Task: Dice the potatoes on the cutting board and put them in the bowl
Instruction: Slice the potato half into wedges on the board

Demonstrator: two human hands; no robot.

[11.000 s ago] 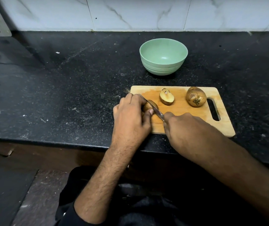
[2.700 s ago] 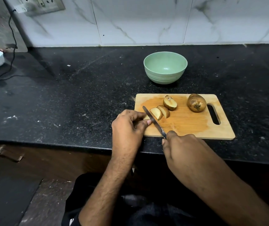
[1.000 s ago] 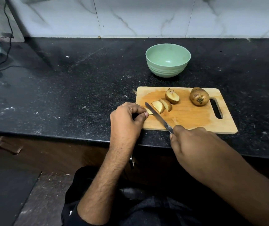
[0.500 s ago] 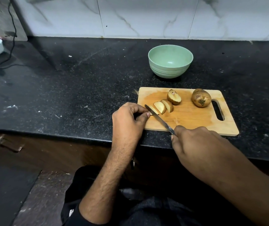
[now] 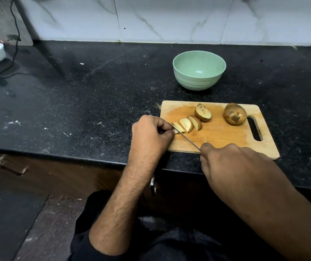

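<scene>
You kept your left hand (image 5: 152, 134) curled at the left end of the board (image 5: 220, 136), its fingertips pinching the last small bit of potato against the wood, likely so that it could not roll or slide under the blade. Your right hand (image 5: 224, 162) was wrapped round the handle of the knife (image 5: 185, 138), which your fist hid from view; the blade ran slantwise from that hand up to the left fingertips, edge down on the board at the held piece, which suits a thin slicing cut. The slices (image 5: 187, 124) already cut lay fanned just beside the blade on its right, leaning on one another, out of the way of the cut. A half potato (image 5: 203, 114) sat just behind them with its cut face turned up and to the right, and the whole potato (image 5: 234, 113) waited near the handle slot, well apart from the knife, I judge so that the working end stayed free. The bowl (image 5: 199, 69) stood on the table (image 5: 94, 95) just behind the board, within easy reach and holding no potato yet, so the dicing looked early. No brand, label or writing could be read on anything.
</scene>
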